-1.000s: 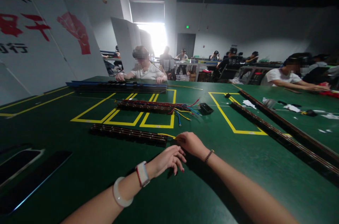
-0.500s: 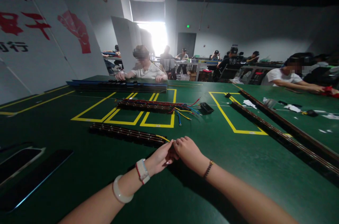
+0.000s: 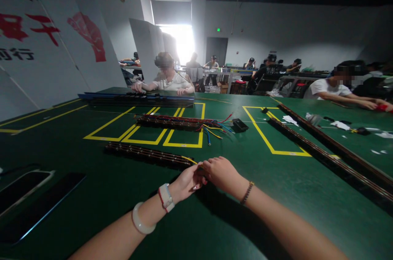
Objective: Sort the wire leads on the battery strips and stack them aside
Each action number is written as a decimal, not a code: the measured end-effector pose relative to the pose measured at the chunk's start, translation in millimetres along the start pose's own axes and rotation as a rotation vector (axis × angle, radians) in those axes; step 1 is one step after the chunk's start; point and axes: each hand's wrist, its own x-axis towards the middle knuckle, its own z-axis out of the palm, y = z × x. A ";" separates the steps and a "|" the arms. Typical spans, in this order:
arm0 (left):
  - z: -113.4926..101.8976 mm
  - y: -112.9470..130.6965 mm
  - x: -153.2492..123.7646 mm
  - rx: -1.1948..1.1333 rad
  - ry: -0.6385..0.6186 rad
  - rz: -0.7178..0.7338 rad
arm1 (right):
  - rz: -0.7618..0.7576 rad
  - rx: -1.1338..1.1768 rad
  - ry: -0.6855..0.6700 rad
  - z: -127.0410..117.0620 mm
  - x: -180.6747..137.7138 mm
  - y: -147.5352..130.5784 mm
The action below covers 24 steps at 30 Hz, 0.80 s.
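Observation:
A yellow wire (image 3: 189, 159) runs from the right end of a dark strip with metal rods (image 3: 147, 154) to where my hands meet. My left hand (image 3: 188, 181) is closed on the wire, thumb and fingers pinched together. Against its fingertips, my right hand (image 3: 223, 174) is closed too, its fingers curled downward; whatever it grips is hidden behind the knuckles. Beyond lies a second rod strip (image 3: 172, 122), with red, blue and yellow wires (image 3: 213, 130) fanning from its right end beside a small black box (image 3: 239, 125).
Two dark phone-like slabs (image 3: 46, 206) lie at the left of the green table (image 3: 294, 194). Long rod strips (image 3: 325, 157) stretch along the right, near white paper scraps (image 3: 340, 125). Across the table, a person (image 3: 172, 78) sits behind a long blue-edged channel (image 3: 138, 99).
My right hand and wrist have shifted slightly to the right. My left hand keeps its pinch in nearly the same place, and the strips have not moved.

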 end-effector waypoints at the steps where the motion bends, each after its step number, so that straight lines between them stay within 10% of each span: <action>1: -0.1 -0.1 0.0 0.002 0.005 -0.004 | -0.006 -0.004 -0.001 1.9 0.2 -0.2; 24: 7.2 3.3 -10.4 0.389 0.024 0.123 | -0.001 0.002 0.036 38.2 13.2 32.9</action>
